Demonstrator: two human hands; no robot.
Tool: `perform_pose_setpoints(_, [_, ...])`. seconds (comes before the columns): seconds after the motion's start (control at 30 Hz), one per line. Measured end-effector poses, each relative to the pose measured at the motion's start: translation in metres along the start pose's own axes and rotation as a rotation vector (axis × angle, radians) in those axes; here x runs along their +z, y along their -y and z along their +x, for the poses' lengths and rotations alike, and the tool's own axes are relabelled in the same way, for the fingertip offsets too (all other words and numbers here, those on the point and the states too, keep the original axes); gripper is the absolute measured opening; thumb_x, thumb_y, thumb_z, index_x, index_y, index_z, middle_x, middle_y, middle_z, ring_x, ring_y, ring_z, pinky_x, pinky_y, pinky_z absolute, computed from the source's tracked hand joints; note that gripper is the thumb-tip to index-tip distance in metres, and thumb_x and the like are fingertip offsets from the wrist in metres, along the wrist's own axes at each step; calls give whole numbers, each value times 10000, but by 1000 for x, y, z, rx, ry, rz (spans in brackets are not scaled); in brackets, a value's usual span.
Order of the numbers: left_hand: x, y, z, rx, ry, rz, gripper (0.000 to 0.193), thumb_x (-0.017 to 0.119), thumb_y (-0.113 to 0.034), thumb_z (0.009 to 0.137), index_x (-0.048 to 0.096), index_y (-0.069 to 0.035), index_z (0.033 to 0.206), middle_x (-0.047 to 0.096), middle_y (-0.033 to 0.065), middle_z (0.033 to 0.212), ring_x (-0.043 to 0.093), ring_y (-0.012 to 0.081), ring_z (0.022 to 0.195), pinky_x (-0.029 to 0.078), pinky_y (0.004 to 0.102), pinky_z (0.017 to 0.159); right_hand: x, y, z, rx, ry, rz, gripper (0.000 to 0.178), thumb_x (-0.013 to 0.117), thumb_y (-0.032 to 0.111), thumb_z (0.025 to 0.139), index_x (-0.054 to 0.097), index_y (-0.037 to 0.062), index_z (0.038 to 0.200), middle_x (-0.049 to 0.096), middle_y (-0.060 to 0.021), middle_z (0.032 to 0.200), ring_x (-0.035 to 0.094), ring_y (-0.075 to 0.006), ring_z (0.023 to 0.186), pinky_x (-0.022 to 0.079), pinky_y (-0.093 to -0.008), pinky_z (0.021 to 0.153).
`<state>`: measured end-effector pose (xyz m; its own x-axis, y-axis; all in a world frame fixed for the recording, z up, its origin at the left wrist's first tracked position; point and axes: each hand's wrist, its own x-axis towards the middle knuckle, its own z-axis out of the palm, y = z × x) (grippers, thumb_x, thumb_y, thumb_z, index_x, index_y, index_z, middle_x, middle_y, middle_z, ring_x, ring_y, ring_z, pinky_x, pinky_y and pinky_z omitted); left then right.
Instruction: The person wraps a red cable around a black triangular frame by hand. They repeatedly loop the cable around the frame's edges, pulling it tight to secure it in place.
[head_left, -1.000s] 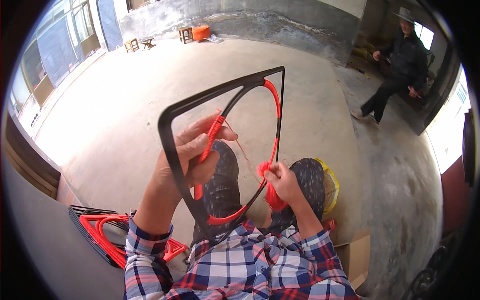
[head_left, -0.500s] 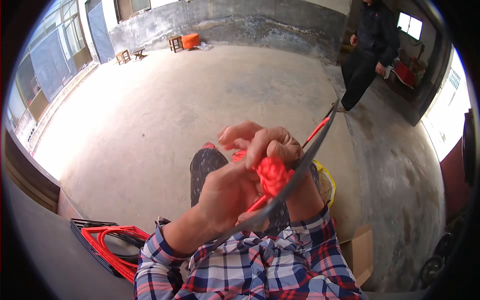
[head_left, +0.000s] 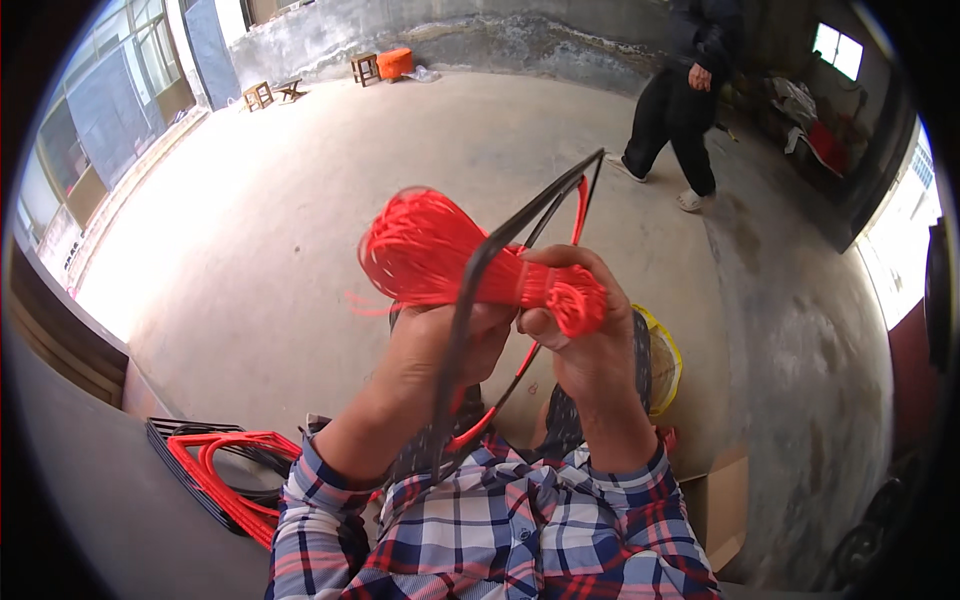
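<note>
A hank of bright red cord lies across both hands in front of me, its loops fanned out to the left and its waist wound tight near the right end. My left hand is closed under the middle of the hank, its fingers partly hidden. My right hand pinches the bound right end between thumb and fingers. A thin black frame with red sections stands tilted between me and the hank, passing in front of it; its lower end is near my shirt.
Black and red frames lie stacked at lower left. By my right knee stands a yellow-rimmed container, with a cardboard box nearer. Another person walks at upper right. Small wooden stools and an orange bucket stand far off.
The hank has turned, so its fanned loops now show to the left. My right hand has shifted to its bound end. The black frame has swung left, and the other person has walked left.
</note>
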<state>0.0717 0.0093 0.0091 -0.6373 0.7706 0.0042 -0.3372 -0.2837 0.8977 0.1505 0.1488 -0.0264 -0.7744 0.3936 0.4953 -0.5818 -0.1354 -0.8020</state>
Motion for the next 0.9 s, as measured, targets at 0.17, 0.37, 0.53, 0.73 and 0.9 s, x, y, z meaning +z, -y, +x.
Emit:
perform_pose_setpoints(0.17, [-28, 0, 11, 9, 99, -171, 525, 602, -109, 885, 490, -70, 1397, 504, 42, 719, 354, 62, 446, 251, 209, 376, -71, 8, 11, -173, -375, 440, 345, 621, 306, 978, 580, 56, 1211, 652, -100, 1099, 636, -215, 974, 549, -430, 848])
perform_pose_setpoints(0.37, [-59, -4, 8, 55, -1, -103, 407, 558, -184, 981, 487, -43, 1356, 505, 6, 785, 350, 32, 501, 229, 198, 426, -185, -15, 1, -28, 211, 1009, 418, 511, 447, 1014, 540, 40, 1103, 598, -73, 902, 626, -232, 858, 540, -492, 922])
perform_pose_setpoints(0.53, [-79, -6, 10, 71, -20, -139, 327, 528, -245, 1012, 526, -63, 1284, 507, 4, 727, 316, 43, 427, 206, 217, 373, -163, -61, -37, 206, -157, 624, 421, 506, 495, 1008, 579, 83, 1058, 532, 0, 718, 492, -135, 562, 453, -323, 638])
perform_pose_setpoints(0.73, [-75, -5, 8, -46, 223, -52, 465, 455, -336, 1042, 515, 17, 1339, 591, 60, 793, 332, 36, 376, 211, 205, 311, -90, -111, -42, 512, -87, -248, 324, 670, 248, 964, 618, 10, 1177, 652, -18, 1017, 573, -69, 855, 499, -235, 758])
perform_pose_setpoints(0.9, [-33, -7, 0, 108, 253, 70, 417, 467, -113, 1025, 476, -62, 1438, 657, 190, 1150, 440, 73, 456, 332, 209, 397, -45, -87, 3, 378, -49, 63, 325, 642, 265, 979, 554, 19, 1174, 640, -42, 1018, 605, -95, 901, 515, -257, 798])
